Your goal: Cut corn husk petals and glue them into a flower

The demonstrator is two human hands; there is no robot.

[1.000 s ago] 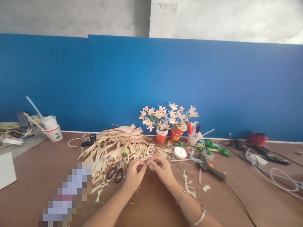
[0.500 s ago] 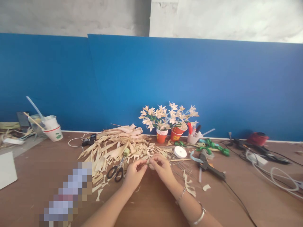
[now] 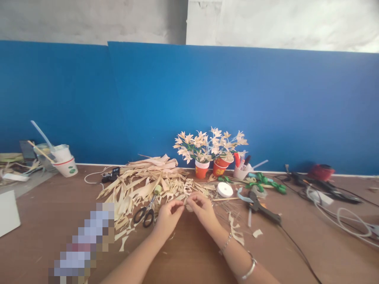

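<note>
Both hands meet over the table at the near edge of a heap of pale dried husk strips point(image 3: 136, 177). My left hand point(image 3: 170, 217) has thumb and forefinger pinched on a small pale piece point(image 3: 188, 208). Pinching the same piece from the right is my right hand point(image 3: 201, 209); its wrist wears a bracelet and a bangle. Fingers cover much of the piece, so its shape is unclear. Black-handled scissors point(image 3: 144, 216) lie left of my left hand. A white tape roll point(image 3: 225, 189) is just beyond my right hand.
Pale flowers stand in red cups point(image 3: 201, 170) at the back. To the right lie a glue gun point(image 3: 263, 209) with its cord, green ribbon point(image 3: 263, 181) and white cables. A white cup point(image 3: 66, 165) stands far left.
The fingers have shifted very slightly around the small piece, and both hands keep their pinch. The whole view has moved a little.
</note>
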